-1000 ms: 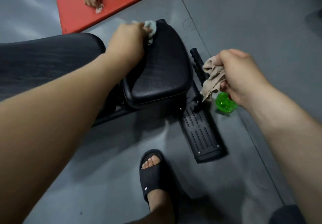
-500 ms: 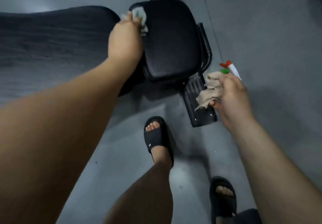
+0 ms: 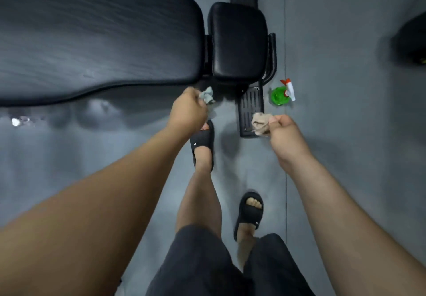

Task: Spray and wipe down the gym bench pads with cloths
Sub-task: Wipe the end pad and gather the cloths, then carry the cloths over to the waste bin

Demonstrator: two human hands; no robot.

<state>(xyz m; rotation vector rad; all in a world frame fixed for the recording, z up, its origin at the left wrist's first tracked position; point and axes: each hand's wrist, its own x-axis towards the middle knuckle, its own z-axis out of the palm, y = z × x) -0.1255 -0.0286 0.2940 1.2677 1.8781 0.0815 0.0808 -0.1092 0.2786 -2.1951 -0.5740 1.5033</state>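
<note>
The one container here is a green spray bottle [image 3: 279, 95] with a white and red nozzle. It stands on the grey floor [image 3: 345, 134] right of centre, just beside the bench's black foot plate [image 3: 250, 109]; how much is in it I cannot tell. The small pad [image 3: 238, 42] sits at upper centre, with the long pad [image 3: 92, 42] filling the upper left.

The left hand [image 3: 187, 111] has its fingers curled round a pale grey cloth [image 3: 207, 96], just under the gap between the two pads. The right hand [image 3: 285, 132] is fisted round a beige cloth [image 3: 260, 124] over the lower end of the foot plate.

Half a second ago the grey cloth was pressed on the small pad's far left corner; now it is off the pad, below its near edge. The bottle, then mostly hidden behind the right hand, shows in full.
</note>
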